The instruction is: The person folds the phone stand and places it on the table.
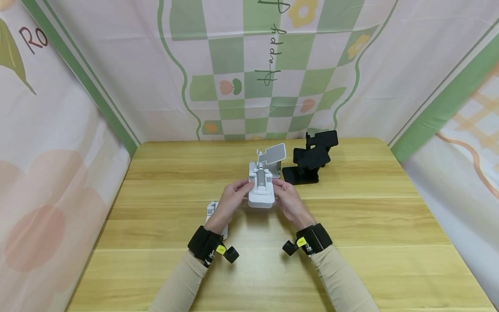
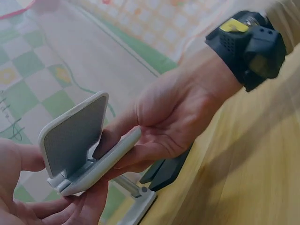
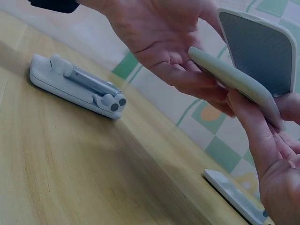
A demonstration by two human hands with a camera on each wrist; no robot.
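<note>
Both hands hold a white folding phone stand over the middle of the desk.

White phone stand [image 1: 260, 193] held just above the wooden desk [image 1: 390, 225], near centre; its base and tilted plate show in the left wrist view [image 2: 75, 136] and right wrist view [image 3: 255, 61]. Left hand [image 1: 233, 197] grips its left edge, fingers curled round the base; right hand [image 1: 287, 199] grips the right edge the same way [image 2: 164, 117]. Behind the held stand: a second white stand [image 1: 273, 158], upright. Right of that, two black stands [image 1: 309, 162], close together. Left of the held stand, partly hidden by the left wrist, a folded white stand [image 3: 75, 86] lies flat on the desk.
</note>
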